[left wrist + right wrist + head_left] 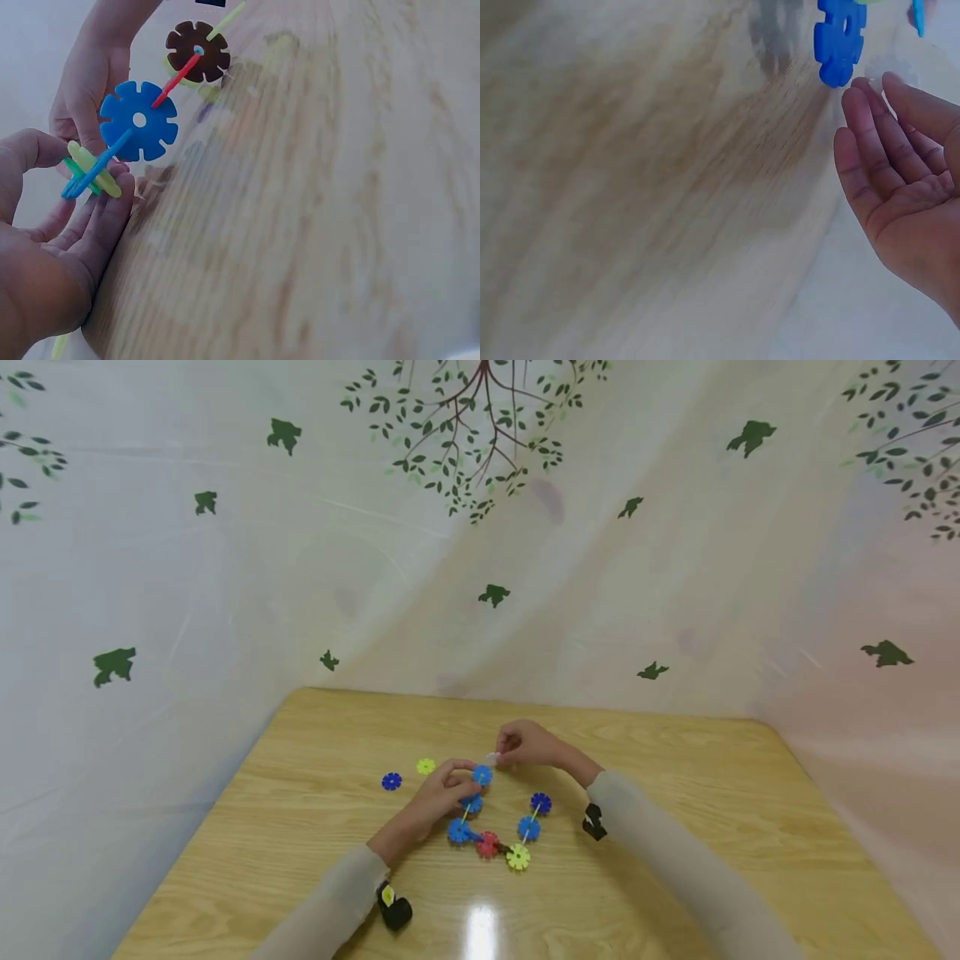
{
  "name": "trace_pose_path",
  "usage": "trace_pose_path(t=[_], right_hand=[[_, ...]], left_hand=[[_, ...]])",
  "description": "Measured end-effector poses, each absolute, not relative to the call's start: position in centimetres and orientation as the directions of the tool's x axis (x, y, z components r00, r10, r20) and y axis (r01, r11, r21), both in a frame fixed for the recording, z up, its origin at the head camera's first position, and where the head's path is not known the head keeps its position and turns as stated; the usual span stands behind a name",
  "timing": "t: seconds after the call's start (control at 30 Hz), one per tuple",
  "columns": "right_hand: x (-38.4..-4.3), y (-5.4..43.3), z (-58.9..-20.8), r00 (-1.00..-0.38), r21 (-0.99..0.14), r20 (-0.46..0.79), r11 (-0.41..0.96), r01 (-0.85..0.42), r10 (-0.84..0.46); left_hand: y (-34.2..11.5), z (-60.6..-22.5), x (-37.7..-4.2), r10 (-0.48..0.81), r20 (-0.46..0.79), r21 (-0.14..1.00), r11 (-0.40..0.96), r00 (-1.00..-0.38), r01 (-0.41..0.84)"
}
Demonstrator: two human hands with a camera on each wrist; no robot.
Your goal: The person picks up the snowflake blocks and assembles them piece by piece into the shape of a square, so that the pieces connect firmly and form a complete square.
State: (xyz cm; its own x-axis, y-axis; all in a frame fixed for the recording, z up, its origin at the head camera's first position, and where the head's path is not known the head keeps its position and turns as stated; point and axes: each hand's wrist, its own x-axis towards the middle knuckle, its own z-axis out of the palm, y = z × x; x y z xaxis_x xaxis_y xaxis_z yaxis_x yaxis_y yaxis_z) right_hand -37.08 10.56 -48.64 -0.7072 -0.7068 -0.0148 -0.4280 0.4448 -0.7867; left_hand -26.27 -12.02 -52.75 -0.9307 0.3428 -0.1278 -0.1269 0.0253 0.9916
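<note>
A chain of notched plastic discs curves over the table, with a red disc (487, 845) and a yellow disc (518, 857) at its near bend. My left hand (438, 797) grips the chain's left arm near its far end, beside a light blue disc (482, 775). In the left wrist view its thumb and fingers pinch edge-on yellow-green discs (97, 171) slotted to a blue disc (154, 135). Just beyond that end, my right hand (528, 743) pinches a clear whitish disc (492, 759) between thumb and fingertips; its other fingers are half curled in the right wrist view.
A loose dark blue disc (392, 782) and a loose yellow-green disc (426, 767) lie left of the chain. The chain's right arm ends in a dark blue disc (541, 802). Behind the wooden table (675, 760) hangs a leaf-patterned curtain (420, 635).
</note>
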Motion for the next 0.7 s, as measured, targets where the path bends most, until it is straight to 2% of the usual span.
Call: trace_pose_path(t=[0.3,0.47,0.7], right_hand=[[-35.0,12.1,-48.4,-0.756,-0.868,0.004,0.373,-0.328,-0.655],[-33.6,12.4,-48.4,-0.781,-0.868,0.035,0.369,-0.334,-0.624],[-32.5,12.5,-48.7,-0.809,-0.859,0.067,0.378,-0.345,-0.584]], left_hand=[[-11.4,-52.4,-26.3,0.256,-0.162,0.987,0.024,-0.953,-0.161],[-11.0,-52.3,-26.3,0.19,-0.19,0.981,-0.006,-0.963,-0.194],[-10.3,-52.5,-26.4,0.191,-0.19,0.976,-0.065,-0.963,-0.206]])
